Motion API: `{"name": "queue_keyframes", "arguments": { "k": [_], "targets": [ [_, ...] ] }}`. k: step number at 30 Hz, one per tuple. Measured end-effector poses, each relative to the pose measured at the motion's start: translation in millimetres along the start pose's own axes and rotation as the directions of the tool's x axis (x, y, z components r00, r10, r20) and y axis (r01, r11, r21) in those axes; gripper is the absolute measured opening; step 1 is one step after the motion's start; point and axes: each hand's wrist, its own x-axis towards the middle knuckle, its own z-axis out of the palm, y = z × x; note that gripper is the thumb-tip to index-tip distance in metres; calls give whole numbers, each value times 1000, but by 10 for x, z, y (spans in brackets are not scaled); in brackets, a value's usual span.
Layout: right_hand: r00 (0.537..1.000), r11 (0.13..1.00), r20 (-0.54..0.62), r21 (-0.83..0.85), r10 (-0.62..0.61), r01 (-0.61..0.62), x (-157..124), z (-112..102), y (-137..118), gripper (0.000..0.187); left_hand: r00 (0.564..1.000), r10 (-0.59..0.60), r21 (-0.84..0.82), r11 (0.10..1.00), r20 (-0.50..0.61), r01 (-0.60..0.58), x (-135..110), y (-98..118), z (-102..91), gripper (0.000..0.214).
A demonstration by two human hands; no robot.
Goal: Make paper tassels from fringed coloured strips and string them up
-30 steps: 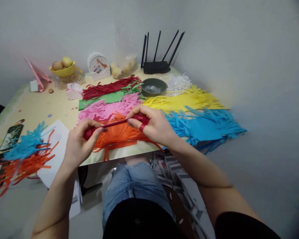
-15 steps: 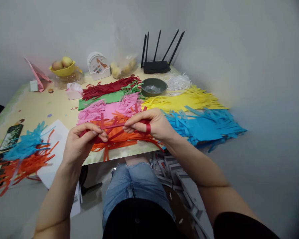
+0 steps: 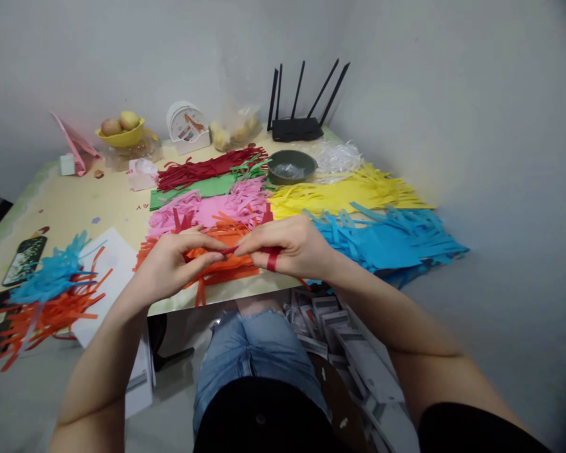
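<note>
Between my fingertips runs a twisted length of dark red fringed paper (image 3: 229, 250). My left hand (image 3: 174, 261) pinches it from the left, and my right hand (image 3: 285, 245) pinches it close by on the right. A red strip crosses the fingers of my right hand. Both hands are above the orange fringed paper (image 3: 221, 274) at the table's near edge. Behind them lie pink fringed paper (image 3: 214, 209), green paper (image 3: 202, 189) and a dark red fringed stack (image 3: 212, 168). Much of the held paper is hidden by my hands.
Blue (image 3: 387, 239) and yellow fringed paper (image 3: 344, 194) lie to the right. A dark green bowl (image 3: 292, 167) and a black router (image 3: 297, 129) stand behind. Blue and orange tassels (image 3: 51, 277), a phone (image 3: 24, 261) and a white sheet (image 3: 113, 251) are at left.
My left hand has moved right, and its fingertips are now much nearer those of my right hand. The red stretch visible between them is shorter.
</note>
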Motion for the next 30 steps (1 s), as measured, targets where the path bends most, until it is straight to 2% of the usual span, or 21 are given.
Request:
{"name": "queue_keyframes", "arguments": {
  "k": [4,6,9,12,14,15,16,18,20,21,23,24,26,28,30],
  "targets": [
    [1000,999,11,-27,-26,26,-18,-32,2,20,998,-68,-30,997,4,68,27,-49,70,17],
    [999,998,6,-48,-36,36,-49,-8,23,19,999,-51,5,999,5,51,23,-65,92,18],
    [998,994,33,-97,-44,47,-122,33,88,25,991,93,256,964,-95,-66,22,-128,114,18],
    [974,984,227,-177,13,28,-196,-82,208,49,919,338,607,780,-203,-153,29,-302,103,16],
    [931,957,338,-289,138,-37,-206,-273,301,65,861,468,735,652,-200,-184,45,-448,90,19],
    [917,929,340,-363,209,-77,-188,-380,340,67,837,515,769,606,-184,-203,58,-511,90,20],
    [917,893,295,-432,269,-123,-154,-475,368,64,813,557,790,570,-168,-227,75,-562,98,20],
    [941,839,117,-497,317,-221,-39,-575,380,48,766,624,804,531,-158,-267,123,-617,138,20],
    [947,866,-34,-397,319,-306,107,-508,354,31,721,664,782,552,-201,-290,178,-617,205,22],
    [941,900,-46,-281,334,-333,177,-417,342,26,707,667,756,583,-237,-297,205,-605,242,23],
    [922,923,72,37,379,-382,282,-176,351,23,708,632,690,665,-316,-285,251,-576,314,23],
    [909,888,140,200,393,-414,311,-54,375,23,719,596,662,705,-357,-255,270,-566,345,21],
    [884,755,212,461,417,-467,329,137,445,22,744,507,620,768,-436,-160,299,-565,393,17],
    [862,622,224,613,456,-488,312,233,513,20,753,435,588,805,-494,-79,321,-589,427,13],
    [843,532,224,690,489,-491,294,259,556,17,752,409,556,828,-517,-68,341,-619,458,11]
  ]
}}
